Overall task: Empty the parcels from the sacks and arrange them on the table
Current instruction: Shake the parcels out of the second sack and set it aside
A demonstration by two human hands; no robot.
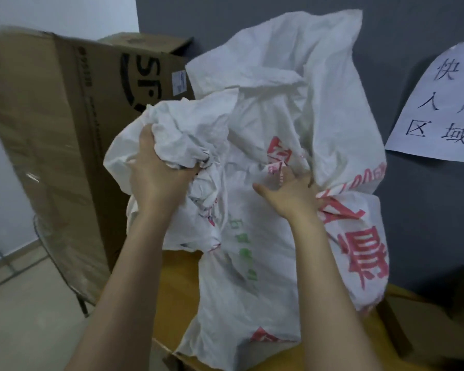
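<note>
left hand (156, 170) grip: clenched on bunched sack (273, 162) | right hand (289, 194) grip: fingertips buried in sack folds, closure unclear | sack stands on table (177, 290) below both grips | contents hidden

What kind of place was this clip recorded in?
Probably a parcel receiving or storage room. A white woven sack with red print is gripped by both hands over a wooden table, tall shipping cartons lean at left, and a handwritten paper sign hangs on the wall.
</note>
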